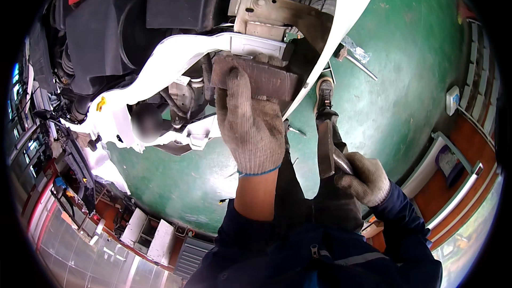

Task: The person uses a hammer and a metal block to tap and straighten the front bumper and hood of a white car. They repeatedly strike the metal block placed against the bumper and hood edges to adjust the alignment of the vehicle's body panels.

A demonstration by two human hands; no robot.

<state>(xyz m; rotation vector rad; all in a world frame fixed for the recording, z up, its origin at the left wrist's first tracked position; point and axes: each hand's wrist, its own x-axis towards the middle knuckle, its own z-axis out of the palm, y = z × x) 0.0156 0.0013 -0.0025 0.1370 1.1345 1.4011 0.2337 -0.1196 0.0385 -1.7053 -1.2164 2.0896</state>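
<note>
brown slab-like block [272, 79] was grasped by the gloved left hand [253, 130] just beside the white car-body rail [257, 47]; it was judged heavy, rigid and unlikely to slip, best gripped around its long edges. a hammer [325, 152] was clenched in the gloved right hand [368, 177].

The green floor [392, 109] is scuffed and streaked by bright reflections. A metal bar [365, 70] is laid on it beside some crumpled clear plastic [359, 51]. A dark shoe [324, 95] is planted nearby, and a small tool [296, 130] is seen lower down.
</note>
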